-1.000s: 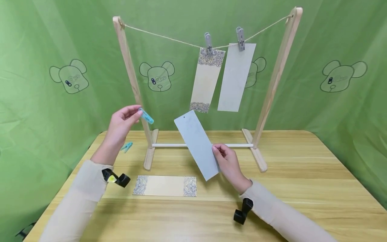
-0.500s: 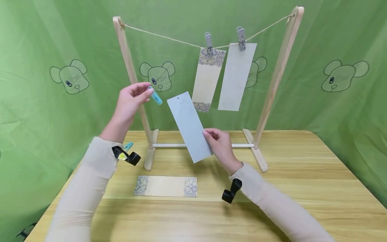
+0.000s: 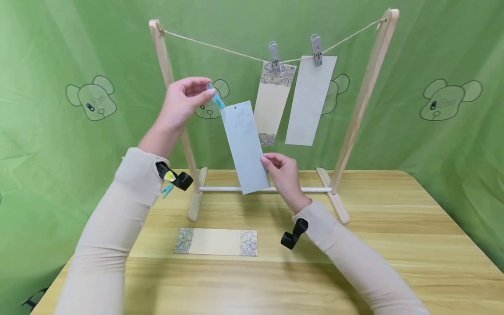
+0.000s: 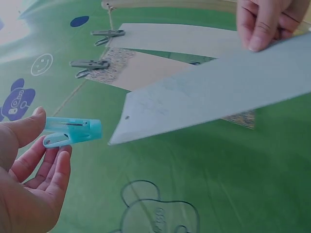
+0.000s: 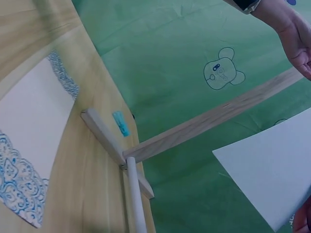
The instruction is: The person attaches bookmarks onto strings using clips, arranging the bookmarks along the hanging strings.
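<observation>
A teal clothespin [image 4: 73,130] is pinched between the thumb and fingers of my left hand [image 3: 183,98]. Its tip points at the top left corner of a plain pale bookmark [image 3: 245,148], which has a small hole near its upper end. In the left wrist view a small gap separates the clothespin from that bookmark. My right hand [image 3: 284,177] pinches the bookmark by its lower right edge and holds it up, slightly tilted, in front of the rack. Above and behind it, a string [image 3: 212,45] sags between two wooden posts.
From the string hang a patterned bookmark [image 3: 273,98] and a plain one, each under a grey clothespin [image 3: 316,50]. Another patterned bookmark [image 3: 215,241] lies on the table [image 3: 220,284]. A second teal clothespin [image 5: 121,124] lies beside the rack's left foot [image 3: 193,205].
Both hands have risen, the right one also shifting left, carrying the clothespin and the pale bookmark up toward the string. The bookmark has turned more upright, and the clothespin is now close to its corner.
</observation>
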Demonstrator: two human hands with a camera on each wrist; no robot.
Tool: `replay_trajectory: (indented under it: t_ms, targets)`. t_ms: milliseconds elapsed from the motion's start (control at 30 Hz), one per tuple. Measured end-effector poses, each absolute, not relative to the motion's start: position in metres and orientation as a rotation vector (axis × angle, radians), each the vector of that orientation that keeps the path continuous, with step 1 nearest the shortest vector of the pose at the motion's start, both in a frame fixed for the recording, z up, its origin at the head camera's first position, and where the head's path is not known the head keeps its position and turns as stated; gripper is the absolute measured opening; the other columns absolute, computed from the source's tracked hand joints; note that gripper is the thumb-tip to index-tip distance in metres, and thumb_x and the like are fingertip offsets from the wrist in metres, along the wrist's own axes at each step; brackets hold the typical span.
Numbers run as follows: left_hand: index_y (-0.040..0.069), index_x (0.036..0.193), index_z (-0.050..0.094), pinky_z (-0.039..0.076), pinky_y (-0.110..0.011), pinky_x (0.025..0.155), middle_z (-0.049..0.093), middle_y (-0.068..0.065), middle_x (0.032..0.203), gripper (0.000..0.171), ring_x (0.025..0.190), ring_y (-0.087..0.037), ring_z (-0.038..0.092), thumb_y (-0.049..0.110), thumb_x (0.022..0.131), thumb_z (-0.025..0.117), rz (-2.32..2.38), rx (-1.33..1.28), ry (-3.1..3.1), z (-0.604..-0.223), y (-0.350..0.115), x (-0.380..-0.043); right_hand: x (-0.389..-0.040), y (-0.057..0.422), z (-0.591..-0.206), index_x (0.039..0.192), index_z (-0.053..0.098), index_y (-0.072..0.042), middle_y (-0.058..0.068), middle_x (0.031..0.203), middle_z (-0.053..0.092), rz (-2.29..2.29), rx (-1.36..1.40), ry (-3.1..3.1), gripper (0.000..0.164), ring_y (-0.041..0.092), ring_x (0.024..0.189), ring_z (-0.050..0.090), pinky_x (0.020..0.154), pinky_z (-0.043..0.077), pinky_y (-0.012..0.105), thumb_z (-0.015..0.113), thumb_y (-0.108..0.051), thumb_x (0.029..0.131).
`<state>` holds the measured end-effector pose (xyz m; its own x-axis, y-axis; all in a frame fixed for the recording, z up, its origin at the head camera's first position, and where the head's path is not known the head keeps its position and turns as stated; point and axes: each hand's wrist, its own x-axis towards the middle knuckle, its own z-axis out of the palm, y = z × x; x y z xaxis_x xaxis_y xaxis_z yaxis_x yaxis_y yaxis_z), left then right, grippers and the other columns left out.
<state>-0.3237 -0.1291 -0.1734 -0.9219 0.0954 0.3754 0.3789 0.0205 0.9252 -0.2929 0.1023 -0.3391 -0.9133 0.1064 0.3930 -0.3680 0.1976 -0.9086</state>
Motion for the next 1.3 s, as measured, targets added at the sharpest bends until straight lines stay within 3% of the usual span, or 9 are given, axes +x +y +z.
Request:
replay_trajectory:
  t_ms: [233,700,933,1133,1300]
  targets:
    - [0.000,0.117,0.060,0.051,-0.022,0.087,0.064,-0.004,0.099,0.033,0.092,-0.013,0.060,0.000,0.084,0.067,-2.096,-0.517,-2.025,-0.138,-0.118,-0.328,-0.304,0.097,-0.324,0.101,0.069,0.001,0.015,0.095,0.070,1.774,0.233,-2.039,0.020,0.007,0.071,0.061,0.062,0.052,0.016,0.067,-0.014,0.088]
    - [0.005,0.120,0.060,0.049,-0.016,0.085,0.063,-0.006,0.113,0.033,0.101,-0.012,0.058,0.004,0.088,0.064,-1.939,-0.469,-2.120,-0.088,-0.088,-0.333,-0.320,0.090,-0.307,0.103,0.069,0.001,0.014,0.098,0.069,1.832,0.202,-1.951,0.021,0.006,0.074,0.059,0.066,0.051,0.017,0.068,-0.013,0.087]
    - [0.005,0.118,0.061,0.049,-0.014,0.083,0.062,-0.002,0.107,0.029,0.095,-0.009,0.056,0.005,0.089,0.062,-1.857,-0.398,-2.129,-0.072,-0.081,-0.338,-0.329,0.086,-0.303,0.103,0.069,0.002,0.013,0.095,0.070,1.836,0.207,-1.941,0.022,0.006,0.072,0.058,0.066,0.050,0.018,0.068,-0.014,0.088]
    - [0.004,0.112,0.064,0.049,-0.015,0.082,0.060,0.001,0.097,0.023,0.088,-0.007,0.054,0.004,0.089,0.063,-1.804,-0.357,-2.061,-0.065,-0.078,-0.341,-0.333,0.080,-0.298,0.102,0.068,0.004,0.019,0.099,0.068,1.853,0.200,-1.913,0.020,0.004,0.073,0.058,0.066,0.050,0.017,0.067,-0.010,0.088]
    - [0.006,0.109,0.064,0.049,-0.013,0.081,0.061,0.001,0.100,0.021,0.091,-0.006,0.055,0.006,0.088,0.064,-1.807,-0.319,-2.040,-0.062,-0.075,-0.344,-0.336,0.079,-0.298,0.103,0.069,0.002,0.017,0.100,0.069,1.862,0.187,-1.911,0.020,0.005,0.076,0.059,0.067,0.050,0.016,0.067,-0.012,0.088]
